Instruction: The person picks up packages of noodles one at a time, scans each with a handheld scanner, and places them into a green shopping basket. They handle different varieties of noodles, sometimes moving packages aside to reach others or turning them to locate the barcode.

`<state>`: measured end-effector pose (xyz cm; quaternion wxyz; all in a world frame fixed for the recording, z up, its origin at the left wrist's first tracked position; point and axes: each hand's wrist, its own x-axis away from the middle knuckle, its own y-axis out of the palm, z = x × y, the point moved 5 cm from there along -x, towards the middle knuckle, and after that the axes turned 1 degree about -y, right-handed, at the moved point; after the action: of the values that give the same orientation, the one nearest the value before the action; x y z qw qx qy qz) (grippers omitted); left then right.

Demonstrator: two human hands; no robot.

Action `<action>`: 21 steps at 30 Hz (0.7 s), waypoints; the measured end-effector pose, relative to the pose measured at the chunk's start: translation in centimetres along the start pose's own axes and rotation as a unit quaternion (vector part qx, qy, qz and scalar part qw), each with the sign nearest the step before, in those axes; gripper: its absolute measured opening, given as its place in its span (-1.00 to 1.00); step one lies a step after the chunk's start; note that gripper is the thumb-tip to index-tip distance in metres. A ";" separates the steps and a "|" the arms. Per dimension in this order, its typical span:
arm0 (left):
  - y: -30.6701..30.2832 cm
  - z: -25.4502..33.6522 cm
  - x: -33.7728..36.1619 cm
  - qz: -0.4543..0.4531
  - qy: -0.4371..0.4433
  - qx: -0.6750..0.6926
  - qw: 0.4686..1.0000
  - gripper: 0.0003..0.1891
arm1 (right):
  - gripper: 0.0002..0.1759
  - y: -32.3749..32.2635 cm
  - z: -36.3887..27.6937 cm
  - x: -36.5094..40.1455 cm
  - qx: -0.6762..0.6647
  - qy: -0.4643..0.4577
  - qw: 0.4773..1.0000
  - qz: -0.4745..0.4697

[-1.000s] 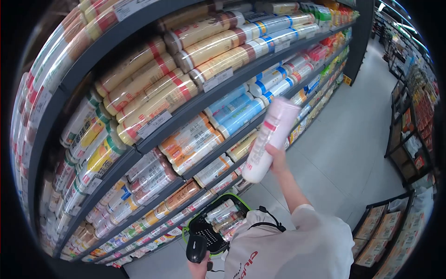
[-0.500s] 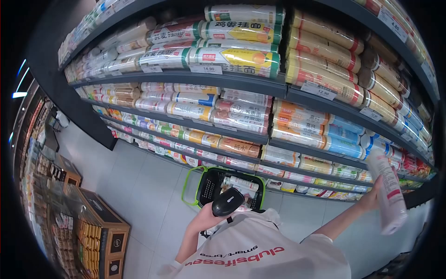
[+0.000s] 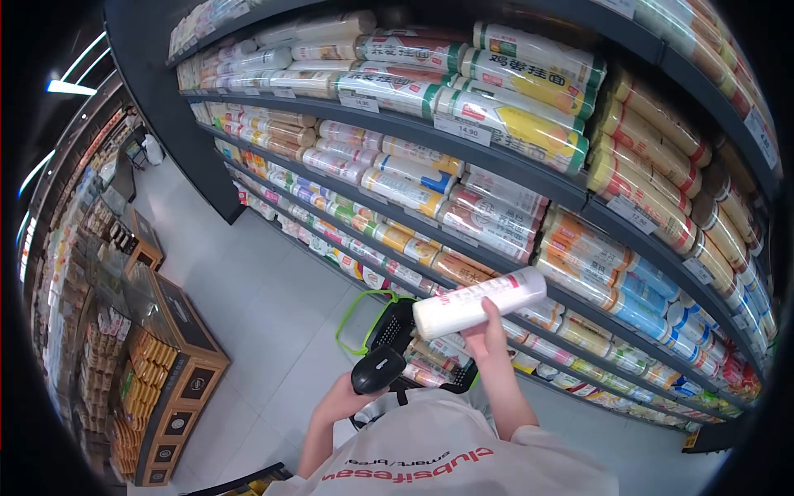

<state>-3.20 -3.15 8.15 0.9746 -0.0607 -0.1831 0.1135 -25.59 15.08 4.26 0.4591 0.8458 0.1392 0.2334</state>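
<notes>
My right hand [image 3: 490,337] grips a white cylindrical pack of dried noodles [image 3: 471,304] with pink-red print, held tilted in front of me. Below that pack is a black shopping basket [image 3: 392,327] with a bright green handle and rim. Several noodle packs [image 3: 437,362] lie in the basket, partly hidden by my right hand and its pack. Fingers wrapped, my left hand [image 3: 339,400] holds a black handheld scanner [image 3: 379,370] over the basket's near left side.
Dark shelves [image 3: 397,124] stacked with wrapped noodle packs curve across the front and right, with price tags [image 3: 461,130] on their edges. To the left, a wooden display stand [image 3: 186,397] carries packaged goods. Grey tiled floor [image 3: 273,298] lies between them.
My right hand has brought the noodle pack from the far right to above the basket, turning it sideways. The view has swung, with the shelves shifting right. My left hand still holds the scanner.
</notes>
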 end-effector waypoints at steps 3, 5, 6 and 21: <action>-2.3 -2.2 2.5 0.068 -0.023 0.032 0.997 -0.74 | -0.32 6.0 5.2 -4.1 -0.004 0.083 0.996 -0.039; -3.7 -3.5 4.4 0.099 -0.081 0.043 0.991 -0.73 | -0.35 11.4 8.3 -6.8 -0.030 0.121 0.992 -0.030; -4.7 -3.7 5.0 0.113 -0.102 0.045 0.987 -0.73 | -0.40 13.9 9.8 -8.4 -0.058 0.159 0.985 -0.042; -21.8 -9.0 7.4 0.345 -0.059 0.132 0.928 -0.78 | -0.37 30.9 19.7 -41.4 0.512 -0.140 0.843 -0.093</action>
<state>11.23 -23.15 5.89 0.8620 0.0161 -0.1918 0.4689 -49.91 -34.23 9.94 -0.0049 0.9673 0.2511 -0.0354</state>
